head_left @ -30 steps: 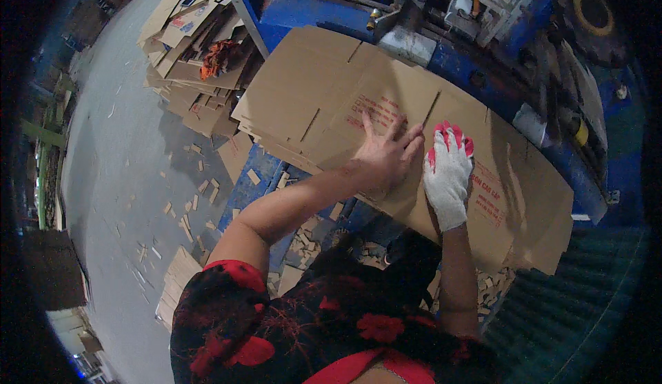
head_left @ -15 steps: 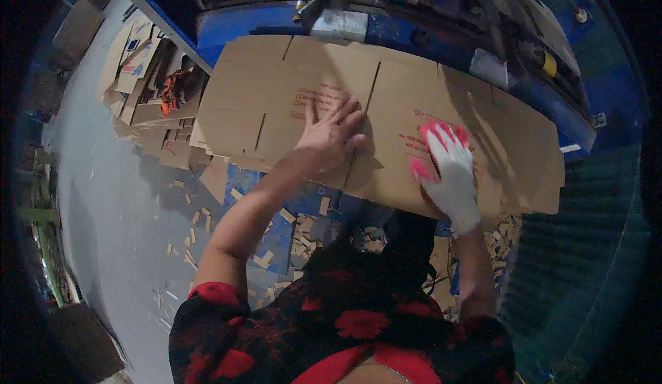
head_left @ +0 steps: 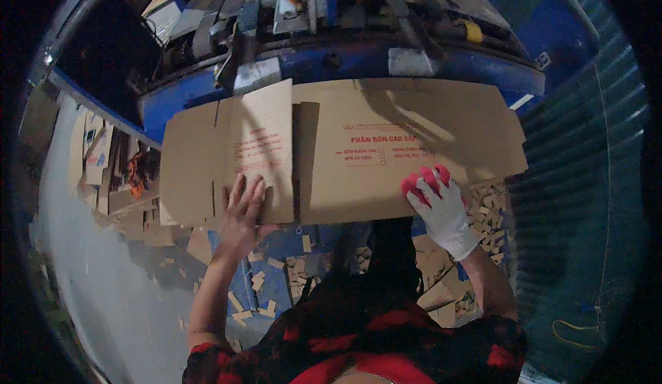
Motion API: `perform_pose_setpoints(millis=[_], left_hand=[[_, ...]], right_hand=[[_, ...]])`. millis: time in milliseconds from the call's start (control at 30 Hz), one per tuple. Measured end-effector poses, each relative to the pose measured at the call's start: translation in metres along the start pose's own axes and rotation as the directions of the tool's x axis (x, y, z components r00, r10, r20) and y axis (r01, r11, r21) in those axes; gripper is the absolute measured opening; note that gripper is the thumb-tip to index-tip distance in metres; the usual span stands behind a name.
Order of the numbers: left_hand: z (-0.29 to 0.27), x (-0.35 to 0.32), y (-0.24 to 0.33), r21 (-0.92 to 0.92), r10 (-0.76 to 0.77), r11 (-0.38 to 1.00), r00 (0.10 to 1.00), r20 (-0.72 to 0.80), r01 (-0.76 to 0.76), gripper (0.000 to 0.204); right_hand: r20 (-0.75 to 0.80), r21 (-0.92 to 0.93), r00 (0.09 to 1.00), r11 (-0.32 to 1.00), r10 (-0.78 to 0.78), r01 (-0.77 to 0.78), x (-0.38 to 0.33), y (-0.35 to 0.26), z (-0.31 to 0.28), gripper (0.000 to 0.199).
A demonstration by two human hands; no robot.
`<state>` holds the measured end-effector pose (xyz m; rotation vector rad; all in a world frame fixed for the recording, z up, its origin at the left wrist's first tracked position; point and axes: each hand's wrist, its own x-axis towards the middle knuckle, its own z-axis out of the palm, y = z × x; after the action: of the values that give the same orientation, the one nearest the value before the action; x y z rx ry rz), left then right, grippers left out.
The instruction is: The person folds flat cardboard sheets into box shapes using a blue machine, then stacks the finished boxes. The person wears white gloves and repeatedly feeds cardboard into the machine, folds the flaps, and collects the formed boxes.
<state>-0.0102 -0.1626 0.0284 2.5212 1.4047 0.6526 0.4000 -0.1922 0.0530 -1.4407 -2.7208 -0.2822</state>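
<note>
A large flat brown cardboard sheet (head_left: 386,156) with red print and cut slots lies across the blue machine table (head_left: 186,97). My left hand (head_left: 243,213), bare, presses flat on the sheet's near left flap, fingers spread. My right hand (head_left: 437,204), in a white glove with red fingertips, lies on the sheet's near edge to the right. Neither hand grips the sheet; both rest on top of it.
A blue machine with metal parts (head_left: 303,11) runs along the far side of the sheet. Stacked cardboard sheets (head_left: 103,156) lie on the floor at left. Small cardboard offcuts (head_left: 276,280) litter the floor by my body. A green corrugated wall (head_left: 579,177) stands at right.
The cardboard sheet has slid and turned to lie square against the machine. My hands have moved apart, the left toward the left flap, the right along the near edge.
</note>
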Motion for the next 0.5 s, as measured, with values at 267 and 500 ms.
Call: perform_pose_setpoints(millis=[267,500], left_hand=[[0.001,0.06,-0.031,0.081,-0.043,0.995,0.972,-0.233,0.063,0.051],[0.02,0.091,-0.045,0.074,0.003,0.997,0.974,-0.228,0.014,0.049]], right_hand=[[-0.223,-0.107,0.975,0.994,-0.016,-0.008,0.065,0.058,0.027,0.045],[-0.272,-0.067,0.962,0.998,-0.03,0.012,0.097,0.097,0.047,0.045]])
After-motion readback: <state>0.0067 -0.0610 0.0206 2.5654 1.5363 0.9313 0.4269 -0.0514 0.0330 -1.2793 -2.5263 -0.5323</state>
